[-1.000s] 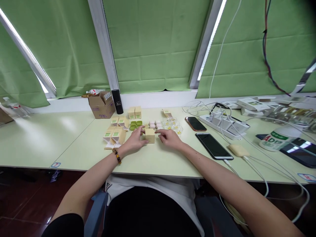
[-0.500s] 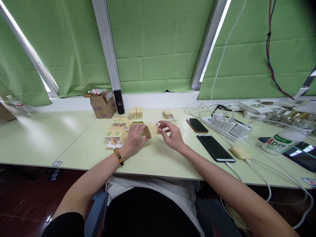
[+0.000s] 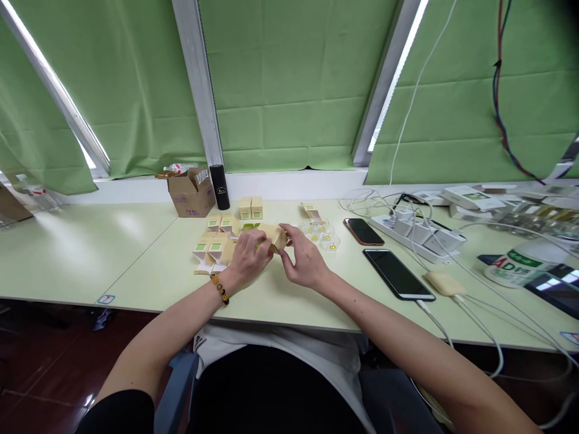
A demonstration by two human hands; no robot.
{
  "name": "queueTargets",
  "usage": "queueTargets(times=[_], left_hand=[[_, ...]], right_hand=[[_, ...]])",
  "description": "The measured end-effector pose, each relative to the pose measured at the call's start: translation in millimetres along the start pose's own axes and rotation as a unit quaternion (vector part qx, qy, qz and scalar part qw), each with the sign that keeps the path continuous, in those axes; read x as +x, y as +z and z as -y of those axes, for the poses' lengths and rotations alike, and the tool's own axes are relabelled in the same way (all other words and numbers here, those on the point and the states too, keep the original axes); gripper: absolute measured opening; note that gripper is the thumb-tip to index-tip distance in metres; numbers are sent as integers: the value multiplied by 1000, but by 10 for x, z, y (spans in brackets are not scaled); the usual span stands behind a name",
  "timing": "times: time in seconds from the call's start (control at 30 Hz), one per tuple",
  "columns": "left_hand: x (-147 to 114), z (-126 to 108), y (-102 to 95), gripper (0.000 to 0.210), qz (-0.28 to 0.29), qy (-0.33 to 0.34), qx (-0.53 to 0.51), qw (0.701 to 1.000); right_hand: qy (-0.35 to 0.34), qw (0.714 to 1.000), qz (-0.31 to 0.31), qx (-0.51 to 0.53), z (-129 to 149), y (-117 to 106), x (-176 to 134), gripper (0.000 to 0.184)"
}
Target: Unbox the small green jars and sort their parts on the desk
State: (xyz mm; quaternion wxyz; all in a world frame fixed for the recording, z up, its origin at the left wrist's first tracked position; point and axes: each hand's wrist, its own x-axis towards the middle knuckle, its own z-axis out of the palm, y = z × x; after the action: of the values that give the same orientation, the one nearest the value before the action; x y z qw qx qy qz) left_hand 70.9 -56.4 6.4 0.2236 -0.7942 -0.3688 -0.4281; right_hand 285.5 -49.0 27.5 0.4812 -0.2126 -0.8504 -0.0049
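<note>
Between my two hands, just above the table, is a small cream cardboard box point(image 3: 277, 237). My left hand point(image 3: 249, 256) is closed around its left side. The fingers and thumb of my right hand point(image 3: 304, 259) pinch its right end, where a flap seems to be. To the left stand several similar boxes point(image 3: 216, 247) with open flaps and green-edged windows. Behind my left hand lies something green point(image 3: 250, 226), partly covered. Clear plastic cases point(image 3: 322, 232) with yellow bits inside lie right of my right hand. What the held box contains is hidden.
Two closed boxes point(image 3: 251, 208) and one open box point(image 3: 310, 210) stand farther back. A brown carton point(image 3: 191, 191) and black cylinder point(image 3: 219, 187) are by the wall. On the right lie two phones point(image 3: 398, 274), a power strip point(image 3: 414, 237), cables and a white bottle point(image 3: 515, 265).
My right hand has moved left and taken hold of the box's right end, which stood out free before. More of the clear plastic cases now shows.
</note>
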Motion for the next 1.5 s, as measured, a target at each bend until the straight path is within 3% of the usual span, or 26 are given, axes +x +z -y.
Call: queueTargets(times=[0.23,0.47,0.87,1.1,1.3,1.5], left_hand=[[-5,-24,38,24,43,30,33,998],[74,-130,24,19,64,43,34,996],[55,-195,-20,43,76,-13,22,997],[52,-134,-29,56,57,-28,-39,997],[66,-126,-32,37,92,-53,-65,992],[107,-190,-85,58,93,-52,-60,992]], right_hand=[[13,1000,12,-12,-39,53,-78,72],[70,997,21,-2,-72,89,-85,73],[90,996,19,-2,-101,73,-80,57],[153,982,-37,103,-207,10,-66,40],[96,987,-124,44,-335,-42,-8,36],[25,988,-152,-28,-459,-128,22,41]])
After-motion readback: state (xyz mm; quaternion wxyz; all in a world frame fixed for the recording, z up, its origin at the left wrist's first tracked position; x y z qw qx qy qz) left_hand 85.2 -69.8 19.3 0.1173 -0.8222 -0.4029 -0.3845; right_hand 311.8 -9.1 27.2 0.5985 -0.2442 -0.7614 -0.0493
